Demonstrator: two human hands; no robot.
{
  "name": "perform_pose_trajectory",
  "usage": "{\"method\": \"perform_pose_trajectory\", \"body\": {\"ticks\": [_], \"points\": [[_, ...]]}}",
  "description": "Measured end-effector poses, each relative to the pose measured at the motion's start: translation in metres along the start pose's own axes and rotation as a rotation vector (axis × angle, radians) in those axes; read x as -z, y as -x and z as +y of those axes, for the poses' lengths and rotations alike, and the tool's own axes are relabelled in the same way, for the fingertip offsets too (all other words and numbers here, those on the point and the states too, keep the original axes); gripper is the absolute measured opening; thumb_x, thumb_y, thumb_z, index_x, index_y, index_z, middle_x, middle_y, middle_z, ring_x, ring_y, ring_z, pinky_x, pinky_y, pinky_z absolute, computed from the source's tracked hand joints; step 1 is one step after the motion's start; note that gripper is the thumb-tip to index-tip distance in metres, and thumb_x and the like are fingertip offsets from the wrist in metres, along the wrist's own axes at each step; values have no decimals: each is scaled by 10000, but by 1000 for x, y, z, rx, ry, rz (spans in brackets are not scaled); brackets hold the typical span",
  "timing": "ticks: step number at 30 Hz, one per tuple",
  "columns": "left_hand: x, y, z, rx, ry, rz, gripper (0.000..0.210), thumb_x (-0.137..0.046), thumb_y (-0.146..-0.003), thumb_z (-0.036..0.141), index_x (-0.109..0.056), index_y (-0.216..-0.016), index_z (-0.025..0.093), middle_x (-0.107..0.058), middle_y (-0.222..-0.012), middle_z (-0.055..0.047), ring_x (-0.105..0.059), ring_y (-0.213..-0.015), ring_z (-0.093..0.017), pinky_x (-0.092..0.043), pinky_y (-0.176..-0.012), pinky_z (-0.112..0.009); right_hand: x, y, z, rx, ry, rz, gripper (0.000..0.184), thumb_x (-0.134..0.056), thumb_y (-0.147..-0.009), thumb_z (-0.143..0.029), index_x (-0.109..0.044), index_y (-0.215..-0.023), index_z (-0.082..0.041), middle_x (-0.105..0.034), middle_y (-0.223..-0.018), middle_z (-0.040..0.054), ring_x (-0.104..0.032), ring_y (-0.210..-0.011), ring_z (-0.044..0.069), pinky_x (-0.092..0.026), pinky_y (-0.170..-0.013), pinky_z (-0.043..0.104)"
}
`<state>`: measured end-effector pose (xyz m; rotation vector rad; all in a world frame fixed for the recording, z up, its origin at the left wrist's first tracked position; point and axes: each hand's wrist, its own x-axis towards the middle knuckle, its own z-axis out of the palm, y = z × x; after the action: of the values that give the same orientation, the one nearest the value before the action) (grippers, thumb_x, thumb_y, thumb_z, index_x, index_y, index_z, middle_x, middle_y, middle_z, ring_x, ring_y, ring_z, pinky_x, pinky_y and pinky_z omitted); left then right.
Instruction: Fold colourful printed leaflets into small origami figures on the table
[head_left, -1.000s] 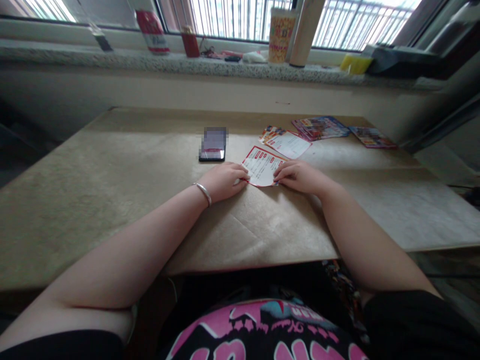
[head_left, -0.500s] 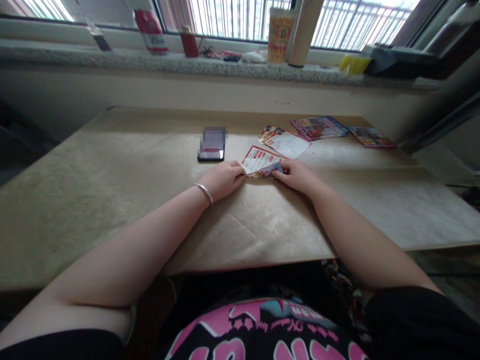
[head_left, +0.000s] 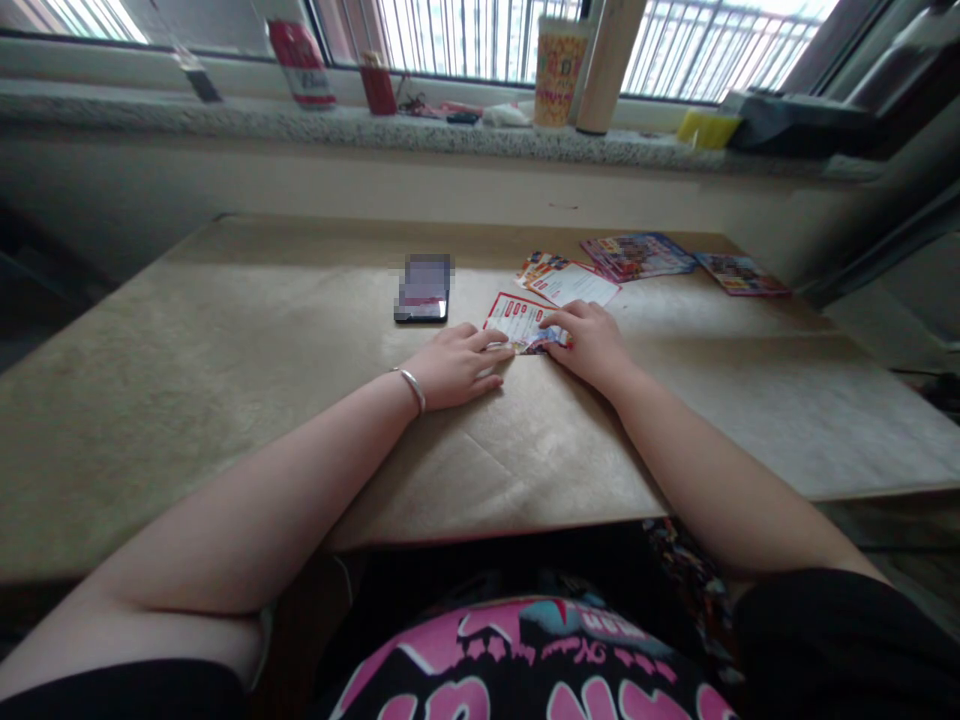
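A printed paper sheet with a red border point(head_left: 517, 312) lies on the table between my hands, its near edge folded up to show a colourful printed side. My left hand point(head_left: 457, 366), with a silver bangle at the wrist, rests with fingers spread, the fingertips on the left end of the fold. On the right end, my right hand point(head_left: 590, 340) presses with its fingers bent over the paper and the thumb at the near edge. Just behind the folded sheet lie more printed sheets point(head_left: 577, 284), fanned out.
A phone point(head_left: 423, 288) lies left of the paper. Stacks of colourful leaflets point(head_left: 637, 256) and another leaflet pile point(head_left: 742, 274) sit at the table's back right. On the stone windowsill stand a red can point(head_left: 301, 62), a patterned cup point(head_left: 559, 72) and a yellow object point(head_left: 703, 129).
My left fingers have opened from a pinch and spread over the paper's left side. My right fingers have moved up onto the sheet, and the fold lies flatter.
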<state>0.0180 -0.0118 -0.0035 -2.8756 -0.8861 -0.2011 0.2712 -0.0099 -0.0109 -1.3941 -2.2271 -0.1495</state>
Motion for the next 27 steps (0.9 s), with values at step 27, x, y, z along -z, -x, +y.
{"method": "perform_pose_trajectory", "body": {"ticks": [27], "points": [[17, -3, -7, 64, 68, -69, 329, -433, -964, 335, -704, -1020, 157, -686, -1093, -86, -616, -1017, -209, -470, -930, -331, 25, -4, -4, 290, 59, -303, 321, -501, -846, -135, -758, -996, -256, -718, -974, 56, -607, -926, 221, -442, -813, 332]]}}
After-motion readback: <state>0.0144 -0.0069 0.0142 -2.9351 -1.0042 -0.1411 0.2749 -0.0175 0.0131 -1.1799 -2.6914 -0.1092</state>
